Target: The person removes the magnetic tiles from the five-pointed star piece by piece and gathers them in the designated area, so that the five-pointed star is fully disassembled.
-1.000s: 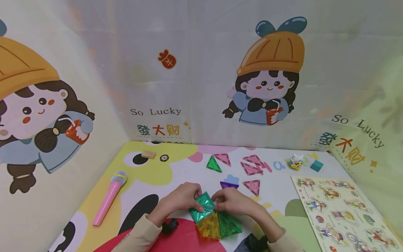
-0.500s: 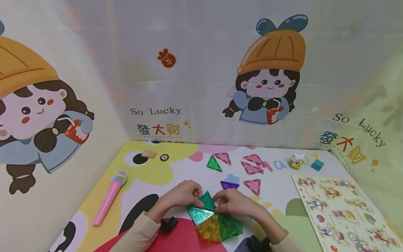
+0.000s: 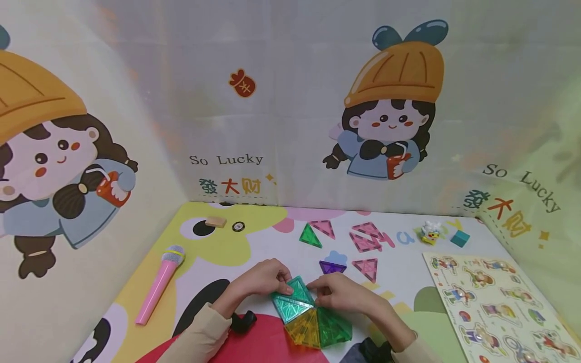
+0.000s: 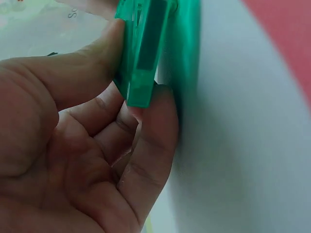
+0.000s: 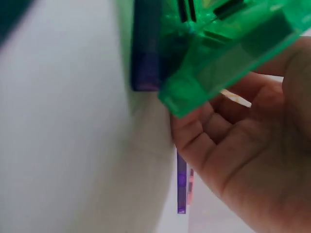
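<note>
A partial fan of translucent magnetic tiles lies between both hands in the head view: an upper teal triangle (image 3: 298, 288), a lower teal triangle (image 3: 289, 308), orange tiles (image 3: 303, 327) and green tiles (image 3: 333, 325). My left hand (image 3: 268, 278) pinches the upper teal triangle at its left edge; the left wrist view has thumb and a fingertip on either side of a green-teal tile (image 4: 142, 58). My right hand (image 3: 340, 291) has curled fingers at the fan's upper right, by the teal and green tiles. In the right wrist view a green tile (image 5: 233, 63) partly covers those fingers.
Beyond the hands lie a purple triangle (image 3: 333, 266), a green triangle (image 3: 310, 235) and several pink triangles (image 3: 365, 268). A pink toy microphone (image 3: 160, 285) is left; a wooden block (image 3: 215, 222) sits behind. A small figure (image 3: 430, 232), teal block (image 3: 460, 238) and picture board (image 3: 492, 305) are right.
The upper teal triangle tipped up half a second ago and now lies flatter against the lower teal one. Both hands stay at the fan, moving only slightly.
</note>
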`<action>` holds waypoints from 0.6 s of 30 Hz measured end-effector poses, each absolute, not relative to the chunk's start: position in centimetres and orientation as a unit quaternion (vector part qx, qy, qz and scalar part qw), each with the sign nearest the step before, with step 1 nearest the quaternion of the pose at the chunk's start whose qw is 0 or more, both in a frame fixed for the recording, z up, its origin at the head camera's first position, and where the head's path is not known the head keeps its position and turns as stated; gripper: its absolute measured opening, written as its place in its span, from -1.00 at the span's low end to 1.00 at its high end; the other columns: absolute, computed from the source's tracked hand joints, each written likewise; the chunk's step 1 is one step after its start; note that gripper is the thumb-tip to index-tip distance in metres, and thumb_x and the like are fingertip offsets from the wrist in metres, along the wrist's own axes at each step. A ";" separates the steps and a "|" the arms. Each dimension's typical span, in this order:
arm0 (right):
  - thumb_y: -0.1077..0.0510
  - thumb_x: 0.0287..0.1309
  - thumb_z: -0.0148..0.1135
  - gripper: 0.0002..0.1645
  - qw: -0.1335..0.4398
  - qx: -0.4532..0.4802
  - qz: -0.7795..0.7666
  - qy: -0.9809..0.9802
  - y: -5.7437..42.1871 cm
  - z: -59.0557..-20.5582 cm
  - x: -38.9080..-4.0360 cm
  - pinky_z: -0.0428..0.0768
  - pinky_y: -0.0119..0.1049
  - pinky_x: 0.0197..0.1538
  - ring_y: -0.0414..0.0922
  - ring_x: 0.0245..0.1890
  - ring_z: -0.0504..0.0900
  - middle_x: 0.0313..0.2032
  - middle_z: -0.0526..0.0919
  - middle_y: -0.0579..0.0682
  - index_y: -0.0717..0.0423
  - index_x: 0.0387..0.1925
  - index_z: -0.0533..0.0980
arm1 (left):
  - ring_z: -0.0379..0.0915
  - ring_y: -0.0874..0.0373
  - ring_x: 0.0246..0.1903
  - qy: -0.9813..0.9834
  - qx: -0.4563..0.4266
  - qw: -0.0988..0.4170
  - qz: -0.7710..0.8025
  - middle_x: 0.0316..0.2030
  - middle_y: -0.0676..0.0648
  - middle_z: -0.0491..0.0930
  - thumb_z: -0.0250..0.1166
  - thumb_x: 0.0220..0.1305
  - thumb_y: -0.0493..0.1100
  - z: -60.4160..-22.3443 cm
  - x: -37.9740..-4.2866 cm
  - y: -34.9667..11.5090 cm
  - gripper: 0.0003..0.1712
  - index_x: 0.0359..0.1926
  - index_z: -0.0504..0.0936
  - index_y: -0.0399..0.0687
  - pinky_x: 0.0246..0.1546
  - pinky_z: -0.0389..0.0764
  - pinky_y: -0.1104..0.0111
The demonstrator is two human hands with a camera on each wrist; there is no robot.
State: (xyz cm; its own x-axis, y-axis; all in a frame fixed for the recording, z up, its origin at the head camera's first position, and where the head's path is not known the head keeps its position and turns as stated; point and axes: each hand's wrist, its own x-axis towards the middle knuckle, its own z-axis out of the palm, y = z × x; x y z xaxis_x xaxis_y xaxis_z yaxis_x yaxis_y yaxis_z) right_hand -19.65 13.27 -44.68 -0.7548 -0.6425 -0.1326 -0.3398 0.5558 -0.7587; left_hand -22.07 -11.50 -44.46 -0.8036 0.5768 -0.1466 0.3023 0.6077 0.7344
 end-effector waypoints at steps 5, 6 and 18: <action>0.18 0.19 0.29 -0.49 0.205 -0.284 -0.374 0.859 13.5 -44.6 -19.5 0.41 -0.46 -0.40 -0.33 -0.51 0.40 -0.55 0.47 -0.20 0.08 0.21 0.56 | 0.22 0.24 -0.60 0.870 0.256 0.201 0.370 -0.72 0.08 0.31 0.41 0.21 -0.18 -44.6 -22.2 -11.5 -0.71 -0.62 0.59 -0.12 -0.55 0.23 0.43; 0.19 0.19 0.29 -0.50 0.207 -0.283 -0.376 0.858 13.5 -44.7 -19.5 0.41 -0.46 -0.39 -0.33 -0.51 0.40 -0.54 0.48 -0.20 0.08 0.19 0.57 | 0.22 0.25 -0.60 0.869 0.257 0.204 0.371 -0.72 0.09 0.31 0.40 0.22 -0.18 -44.6 -22.2 -11.5 -0.70 -0.62 0.58 -0.12 -0.54 0.23 0.44; 0.16 0.26 0.26 -0.57 0.236 -0.297 -0.382 0.843 14.0 -44.5 -19.5 0.36 -0.51 -0.40 -0.35 -0.55 0.34 -0.59 0.40 -0.19 0.09 0.16 0.60 | 0.37 0.20 -0.42 0.845 0.241 0.219 0.424 -0.60 0.04 0.49 0.40 0.21 -0.19 -44.6 -23.2 -12.5 -0.83 -0.48 0.70 -0.18 -0.38 0.38 0.39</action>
